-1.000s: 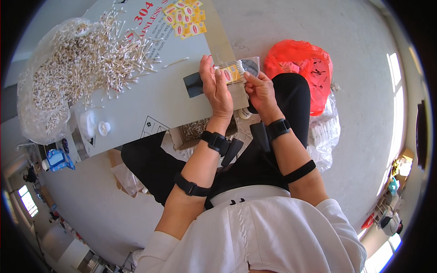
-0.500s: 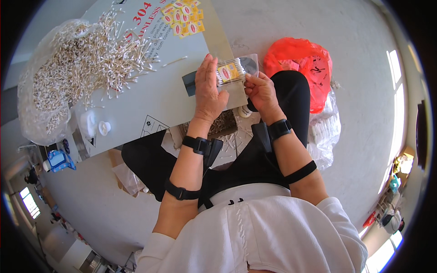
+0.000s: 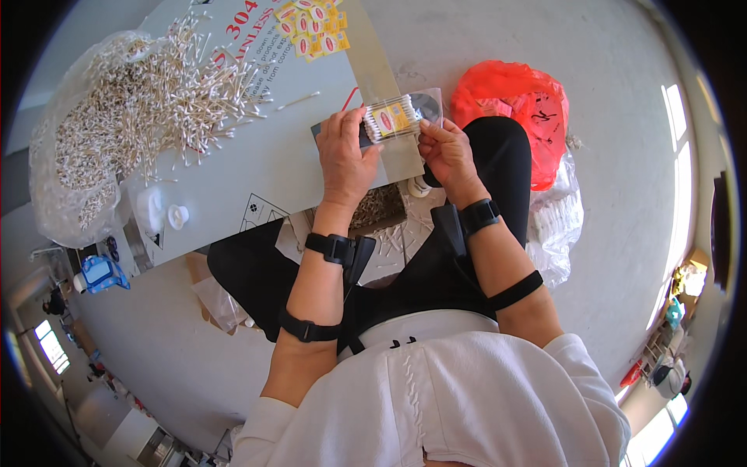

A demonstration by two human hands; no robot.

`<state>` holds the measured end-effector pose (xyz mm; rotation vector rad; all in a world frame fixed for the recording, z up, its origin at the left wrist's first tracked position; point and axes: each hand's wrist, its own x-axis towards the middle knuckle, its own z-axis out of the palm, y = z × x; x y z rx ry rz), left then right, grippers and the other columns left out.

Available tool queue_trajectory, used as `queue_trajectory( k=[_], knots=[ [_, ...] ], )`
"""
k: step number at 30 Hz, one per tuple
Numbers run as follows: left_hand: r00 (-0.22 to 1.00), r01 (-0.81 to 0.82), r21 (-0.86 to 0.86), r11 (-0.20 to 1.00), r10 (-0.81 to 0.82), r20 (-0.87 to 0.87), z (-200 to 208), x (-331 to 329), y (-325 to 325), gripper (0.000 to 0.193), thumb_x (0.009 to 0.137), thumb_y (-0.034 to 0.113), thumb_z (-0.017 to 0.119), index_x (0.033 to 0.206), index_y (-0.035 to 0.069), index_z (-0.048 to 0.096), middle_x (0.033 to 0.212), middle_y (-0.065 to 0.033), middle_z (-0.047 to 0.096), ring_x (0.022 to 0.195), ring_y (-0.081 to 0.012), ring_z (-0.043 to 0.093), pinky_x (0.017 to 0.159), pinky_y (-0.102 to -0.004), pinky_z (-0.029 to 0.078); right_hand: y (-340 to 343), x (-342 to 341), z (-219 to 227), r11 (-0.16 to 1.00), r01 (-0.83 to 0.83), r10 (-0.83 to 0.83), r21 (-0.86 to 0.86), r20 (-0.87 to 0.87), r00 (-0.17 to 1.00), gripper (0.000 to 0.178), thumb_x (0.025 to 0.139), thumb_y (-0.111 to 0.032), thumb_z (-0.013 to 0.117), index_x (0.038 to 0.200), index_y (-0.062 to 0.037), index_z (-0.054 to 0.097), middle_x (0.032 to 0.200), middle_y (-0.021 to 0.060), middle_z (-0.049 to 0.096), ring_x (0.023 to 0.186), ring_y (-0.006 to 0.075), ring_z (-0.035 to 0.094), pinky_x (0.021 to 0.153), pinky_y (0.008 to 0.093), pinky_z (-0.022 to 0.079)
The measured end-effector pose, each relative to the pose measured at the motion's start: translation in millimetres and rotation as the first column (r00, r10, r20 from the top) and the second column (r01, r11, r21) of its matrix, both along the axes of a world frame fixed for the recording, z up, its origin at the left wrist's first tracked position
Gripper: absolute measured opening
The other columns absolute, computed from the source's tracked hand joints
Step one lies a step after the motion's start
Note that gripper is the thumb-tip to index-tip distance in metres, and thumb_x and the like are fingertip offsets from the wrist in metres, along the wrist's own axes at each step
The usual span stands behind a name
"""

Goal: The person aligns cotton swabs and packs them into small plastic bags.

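Note:
A clear plastic bag point(image 3: 437, 100) at the table's right corner holds a row of cotton swabs point(image 3: 375, 126) with a yellow and white card point(image 3: 393, 117) on top. My right hand point(image 3: 450, 152) pinches the bag's near right edge between thumb and fingers. A dark flat strip point(image 3: 366, 138) lies under the swabs and reaches leftward beneath my left hand point(image 3: 346, 159). That hand is bent over the strip just left of the swabs, thumb apart from the fingers. No held thing shows in it, though its palm side is hidden.
Loose swabs point(image 3: 194, 101) spill from a large clear bag point(image 3: 47, 187) on the left of the table point(image 3: 257, 171). Several yellow cards point(image 3: 315, 31) lie at the back. A red plastic bag point(image 3: 548, 156) stands beyond my right knee. Below the table edge is a box of swabs point(image 3: 381, 208).
My left hand has drawn back left and nearer, off the swabs, and its fingers have bent. The swab pack has shifted slightly. My right hand keeps its pinch.

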<state>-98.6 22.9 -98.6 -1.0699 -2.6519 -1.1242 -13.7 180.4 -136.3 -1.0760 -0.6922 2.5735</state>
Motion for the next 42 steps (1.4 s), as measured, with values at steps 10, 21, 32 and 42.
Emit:
queue_trajectory(
  k=[10, 21, 32, 42],
  knots=[
    [0.988, 0.012, 0.083, 0.996, -0.025, 0.155, -12.6, -4.3, 4.8, 0.067, 0.059, -0.001, 0.082, 0.119, 0.006, 0.054, 0.091, -0.0073, 0.058, 0.091, -0.0289, 0.056, 0.081, -0.0397, 0.048, -1.7, -2.0, -2.5, 0.999, -0.011, 0.011, 0.031, -0.017, 1.0, 0.017, 0.083, -0.003, 0.073, 0.08, -0.0052, 0.057, 0.07, 0.0018, 0.057, 0.058, 0.0112, 0.048, 0.053, 0.0232, 0.039],
    [0.937, -0.208, 0.563, 0.799, -0.002, 0.349, -14.9, 5.7, 25.7, 0.047, 0.099, 0.025, 0.052, 0.138, 0.002, 0.038, 0.144, -0.0142, 0.037, 0.132, -0.0253, 0.037, 0.11, -0.0407, 0.03, 7.0, -14.0, -0.2, 0.986, -0.058, 0.055, 0.158, 0.022, 0.998, 0.015, 0.089, -0.019, 0.072, 0.091, -0.0071, 0.064, 0.071, -0.0024, 0.057, 0.052, 0.0055, 0.039, 0.046, 0.0192, 0.031],
    [0.878, -0.25, 0.658, 0.71, -0.12, 0.463, -17.3, 12.6, 48.6, 0.054, 0.102, 0.031, 0.045, 0.144, 0.0, 0.031, 0.151, -0.0188, 0.029, 0.142, -0.0287, 0.026, 0.117, -0.0451, 0.018, -2.3, -28.0, -6.8, 0.9, -0.069, 0.024, 0.43, 0.111, 0.994, 0.018, 0.085, -0.025, 0.076, 0.089, -0.0081, 0.07, 0.07, -0.0057, 0.06, 0.051, 0.002, 0.044, 0.045, 0.0201, 0.031],
    [0.995, 0.058, -0.369, 0.927, -0.082, -0.051, -3.2, 18.6, 19.0, 0.077, 0.092, 0.043, 0.058, 0.15, 0.003, 0.027, 0.157, -0.0168, 0.023, 0.147, -0.0311, 0.02, 0.117, -0.0509, 0.016, -6.2, -19.8, 11.2, 0.899, -0.109, 0.107, 0.424, 0.029, 0.994, 0.019, 0.08, -0.006, 0.078, 0.096, -0.0029, 0.068, 0.084, -0.0002, 0.067, 0.07, 0.0072, 0.059, 0.061, 0.0224, 0.046]
  ],
)
